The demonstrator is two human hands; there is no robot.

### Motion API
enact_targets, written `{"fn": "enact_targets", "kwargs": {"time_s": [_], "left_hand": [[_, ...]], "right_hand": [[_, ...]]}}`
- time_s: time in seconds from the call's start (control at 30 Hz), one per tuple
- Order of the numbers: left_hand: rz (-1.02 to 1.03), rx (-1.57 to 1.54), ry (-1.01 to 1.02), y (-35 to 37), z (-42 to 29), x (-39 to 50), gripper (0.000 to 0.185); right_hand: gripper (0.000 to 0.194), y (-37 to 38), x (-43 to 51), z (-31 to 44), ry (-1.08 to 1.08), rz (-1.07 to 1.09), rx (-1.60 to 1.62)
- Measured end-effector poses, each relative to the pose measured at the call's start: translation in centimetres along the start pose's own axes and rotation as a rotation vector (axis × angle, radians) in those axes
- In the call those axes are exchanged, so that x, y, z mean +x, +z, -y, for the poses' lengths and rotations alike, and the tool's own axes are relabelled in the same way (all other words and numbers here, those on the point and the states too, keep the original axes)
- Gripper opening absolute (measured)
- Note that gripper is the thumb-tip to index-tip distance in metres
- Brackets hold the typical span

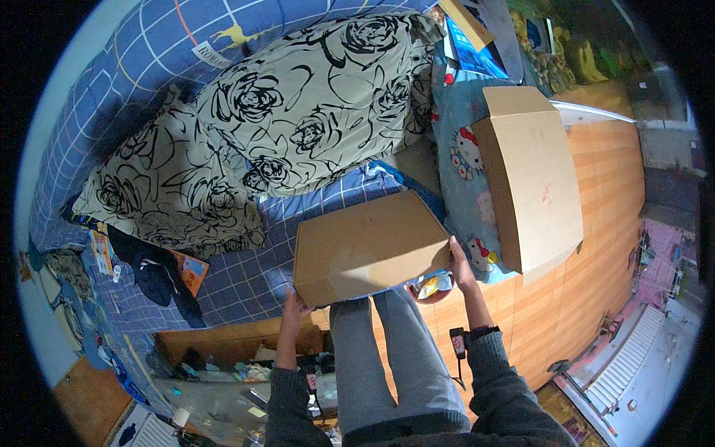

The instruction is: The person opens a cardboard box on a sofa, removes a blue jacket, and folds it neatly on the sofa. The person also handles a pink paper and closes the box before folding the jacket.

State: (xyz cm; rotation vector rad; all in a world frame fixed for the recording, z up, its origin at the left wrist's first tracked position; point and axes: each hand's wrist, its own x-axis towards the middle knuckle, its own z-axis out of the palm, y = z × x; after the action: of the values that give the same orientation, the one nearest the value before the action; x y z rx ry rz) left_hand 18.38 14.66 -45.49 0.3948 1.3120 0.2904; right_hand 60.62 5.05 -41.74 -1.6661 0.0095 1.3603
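A shut brown cardboard box [368, 246] is held flat in front of my legs, over the edge of a blue checked seat. My left hand [295, 300] grips its near left corner. My right hand [460, 261] holds its right end, with the fingers at the edge and partly hidden. To the right, a second cardboard box [536, 184] with flaps sticking out rests on a light blue cloth [466, 207] with cartoon cats. It bears a red handwritten mark.
Two cream cushions [313, 106] with black roses lean on the checked sofa [240, 279]. Dark clothing [159, 274] and an orange booklet [192, 271] lie at left. A round bin [433, 290] with wrappers stands on the wooden floor [597, 184]. A cluttered glass table [223, 396] is at lower left.
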Motion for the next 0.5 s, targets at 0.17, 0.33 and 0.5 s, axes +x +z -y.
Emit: {"fn": "enact_targets", "kwargs": {"time_s": [0.17,0.33,0.5], "left_hand": [[0.028,0.259,-0.24,1.7,-2.3,-0.3,0.088],[0.034,-0.002,-0.215,2.5,-1.2,2.7,0.085],[0.062,-0.091,-0.172,2.5,-0.2,2.8,0.07]], "right_hand": [[0.054,-2.2,-0.1,-0.7,0.207,0.163,-0.227],[0.052,-1.9,-0.1,-3.5,0.308,0.204,0.098],[0.056,-2.0,-2.2,-5.1,0.198,0.106,0.125]]}}
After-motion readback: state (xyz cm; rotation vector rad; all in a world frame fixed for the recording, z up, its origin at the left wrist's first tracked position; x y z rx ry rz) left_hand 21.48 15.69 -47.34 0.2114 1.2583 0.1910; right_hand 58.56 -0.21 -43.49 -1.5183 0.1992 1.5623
